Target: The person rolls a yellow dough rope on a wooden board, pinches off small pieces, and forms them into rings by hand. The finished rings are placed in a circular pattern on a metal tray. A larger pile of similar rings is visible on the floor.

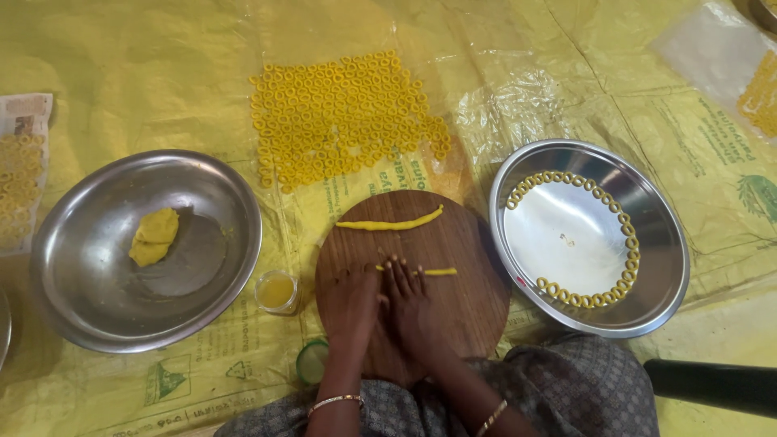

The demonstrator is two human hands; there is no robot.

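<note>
Both my hands press flat on a round wooden board (461,307). My left hand (352,303) and my right hand (409,303) lie side by side over a thin yellow dough strand (437,272), whose end sticks out to the right of my fingers. A longer rolled dough rope (390,222) lies across the far part of the board, apart from my hands.
A steel bowl (97,299) at left holds a lump of yellow dough (154,237). A steel bowl (566,235) at right has dough rings (615,214) along its rim. Many dough rings (340,117) lie on the yellow plastic sheet. A small cup of oil (276,291) and a lid (312,362) sit near the board.
</note>
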